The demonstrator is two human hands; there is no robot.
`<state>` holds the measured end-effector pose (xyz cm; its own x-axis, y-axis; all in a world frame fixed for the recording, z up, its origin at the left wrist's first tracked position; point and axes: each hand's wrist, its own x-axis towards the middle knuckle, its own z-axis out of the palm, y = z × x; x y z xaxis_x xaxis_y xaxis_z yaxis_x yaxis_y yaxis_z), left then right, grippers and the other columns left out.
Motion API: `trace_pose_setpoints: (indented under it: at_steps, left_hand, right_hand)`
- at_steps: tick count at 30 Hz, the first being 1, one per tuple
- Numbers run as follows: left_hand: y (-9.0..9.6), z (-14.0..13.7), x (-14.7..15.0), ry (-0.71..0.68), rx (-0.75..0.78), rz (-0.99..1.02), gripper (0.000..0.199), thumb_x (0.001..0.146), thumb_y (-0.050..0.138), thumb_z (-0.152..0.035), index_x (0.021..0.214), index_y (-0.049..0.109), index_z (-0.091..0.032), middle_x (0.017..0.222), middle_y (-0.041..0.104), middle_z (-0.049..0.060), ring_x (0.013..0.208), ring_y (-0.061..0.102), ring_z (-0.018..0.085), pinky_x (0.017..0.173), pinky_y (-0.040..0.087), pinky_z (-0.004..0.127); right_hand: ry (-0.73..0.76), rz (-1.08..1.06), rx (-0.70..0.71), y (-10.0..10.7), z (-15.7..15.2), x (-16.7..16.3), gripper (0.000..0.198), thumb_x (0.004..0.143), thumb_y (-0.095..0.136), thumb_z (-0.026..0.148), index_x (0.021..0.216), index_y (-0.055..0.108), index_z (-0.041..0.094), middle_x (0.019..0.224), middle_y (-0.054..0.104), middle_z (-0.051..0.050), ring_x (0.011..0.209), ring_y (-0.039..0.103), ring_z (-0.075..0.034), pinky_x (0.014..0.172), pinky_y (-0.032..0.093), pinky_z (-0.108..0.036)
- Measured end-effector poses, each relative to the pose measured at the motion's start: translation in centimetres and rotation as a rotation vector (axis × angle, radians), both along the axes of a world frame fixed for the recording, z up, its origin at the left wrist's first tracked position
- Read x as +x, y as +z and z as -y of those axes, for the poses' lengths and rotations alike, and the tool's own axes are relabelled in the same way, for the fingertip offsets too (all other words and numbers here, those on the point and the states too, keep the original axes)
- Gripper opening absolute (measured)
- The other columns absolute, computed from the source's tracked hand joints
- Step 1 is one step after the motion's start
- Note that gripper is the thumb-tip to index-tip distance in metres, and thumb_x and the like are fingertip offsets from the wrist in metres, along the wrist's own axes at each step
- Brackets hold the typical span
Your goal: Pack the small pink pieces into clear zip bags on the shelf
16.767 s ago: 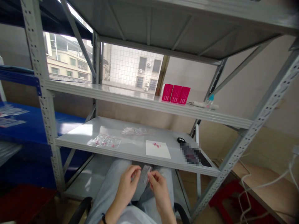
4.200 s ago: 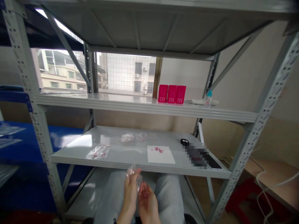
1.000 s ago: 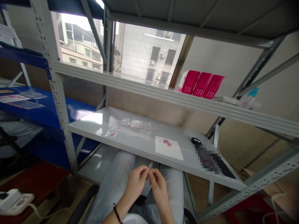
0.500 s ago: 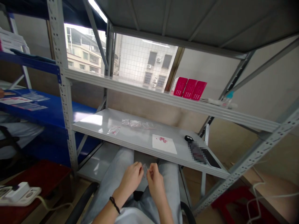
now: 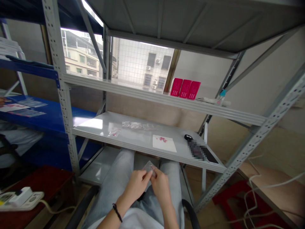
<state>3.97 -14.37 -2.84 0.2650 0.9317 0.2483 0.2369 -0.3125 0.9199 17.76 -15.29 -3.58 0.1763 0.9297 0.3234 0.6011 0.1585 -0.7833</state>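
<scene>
My left hand and my right hand meet above my lap, fingers closed on a small clear plastic bag. Its top sticks up beyond my fingertips; what is in it, if anything, I cannot make out. In front of them, on the grey shelf table, a white sheet of paper carries a small cluster of pinkish-red pieces. Farther left lie several clear bags in a row, and one bag with something reddish inside sits closer to the front edge.
Red boxes and a small bottle with a blue cap stand on the upper shelf. A black round object lies at the table's right. At lower left, a power strip rests on a red bench. Another person sits at the blue table.
My hands have come closer together, and more of the clear bag now shows above the fingertips. The whole view has shifted slightly.
</scene>
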Motion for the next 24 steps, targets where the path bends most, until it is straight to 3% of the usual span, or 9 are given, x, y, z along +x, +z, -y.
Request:
trace_pose_setpoints:
  at_steps: [2,4,6,8,11,14,16,20,24]
  left_hand:
    - [-0.8,0.0,1.1,-0.117,-0.287,0.257,0.046,0.087,0.057,-0.054,0.058,0.063,-0.019,0.056,0.06,0.004,0.061,0.062,0.02,0.056,0.04,0.027]
    - [-1.5,-0.5,2.3,-0.181,-0.52,0.648,0.037,0.084,0.063,-0.052,0.076,0.07,-0.017,0.073,0.07,0.007,0.076,0.068,0.022,0.063,0.048,0.027]
    - [-1.8,-1.4,3.4,-0.089,-0.665,1.044,0.027,0.08,0.072,-0.043,0.09,0.069,-0.018,0.09,0.072,0.009,0.087,0.069,0.021,0.074,0.053,0.029]
    - [-1.7,-2.6,4.0,0.085,-0.705,1.29,0.023,0.076,0.078,-0.033,0.091,0.067,-0.019,0.09,0.072,0.007,0.083,0.07,0.019,0.074,0.055,0.029]
    - [-1.5,-4.5,3.9,0.226,-0.556,1.376,0.025,0.072,0.08,-0.024,0.09,0.063,-0.019,0.081,0.07,0.001,0.072,0.069,0.013,0.068,0.055,0.023]
    - [-1.3,-5.6,3.1,0.253,-0.458,1.352,0.03,0.07,0.08,-0.023,0.094,0.061,-0.02,0.078,0.068,-0.001,0.067,0.067,0.012,0.064,0.054,0.022]
    - [-1.3,-5.9,2.7,0.259,-0.508,1.379,0.026,0.072,0.078,-0.023,0.092,0.062,-0.018,0.078,0.068,-0.001,0.063,0.067,0.012,0.061,0.054,0.023]
    - [-1.7,-6.2,2.6,0.283,-0.767,1.466,0.013,0.082,0.069,-0.022,0.092,0.065,-0.015,0.088,0.072,0.008,0.071,0.071,0.017,0.066,0.057,0.027]
    - [-2.4,-6.7,2.7,0.335,-0.822,1.485,0.005,0.087,0.061,-0.016,0.09,0.064,-0.016,0.084,0.072,0.007,0.072,0.072,0.017,0.067,0.058,0.027]
  right_hand:
    - [0.015,-0.173,-0.04,0.1,-0.4,0.3,0.027,0.075,0.06,0.023,0.096,0.077,0.024,0.065,0.071,-0.003,0.057,0.06,-0.021,0.055,0.039,-0.029]
    - [0.118,-0.381,-0.063,0.1,-0.9,-0.1,0.027,0.076,0.062,0.029,0.098,0.076,0.021,0.071,0.072,-0.004,0.063,0.062,-0.022,0.057,0.044,-0.029]
    - [0.198,-0.533,-0.059,-0.1,-1.3,-1.1,0.026,0.075,0.065,0.032,0.094,0.075,0.018,0.077,0.072,-0.005,0.072,0.064,-0.024,0.065,0.048,-0.032]
    - [0.167,-0.578,-0.019,-0.7,-1.8,-2.5,0.017,0.072,0.068,0.032,0.081,0.074,0.018,0.076,0.071,-0.006,0.076,0.064,-0.024,0.072,0.05,-0.034]
    - [0.033,-0.698,0.051,-1.9,-2.6,-4.5,0.015,0.076,0.064,0.033,0.076,0.07,0.02,0.079,0.069,-0.006,0.078,0.063,-0.023,0.074,0.05,-0.033]
    - [0.055,-0.857,0.053,-2.8,-3.6,-5.7,0.021,0.083,0.057,0.036,0.088,0.07,0.02,0.087,0.07,-0.006,0.083,0.063,-0.023,0.076,0.051,-0.033]
    - [0.109,-0.799,0.037,-3.0,-4.3,-5.9,0.019,0.083,0.058,0.034,0.087,0.071,0.02,0.086,0.069,-0.006,0.085,0.063,-0.023,0.079,0.05,-0.034]
    - [0.18,-0.623,0.0,-2.8,-5.5,-5.7,0.019,0.08,0.06,0.027,0.09,0.075,0.02,0.09,0.069,-0.007,0.088,0.064,-0.024,0.084,0.049,-0.035]
    - [0.198,-0.503,-0.043,-2.5,-6.0,-5.3,0.018,0.076,0.063,0.025,0.087,0.077,0.021,0.084,0.066,-0.007,0.081,0.063,-0.024,0.078,0.049,-0.035]
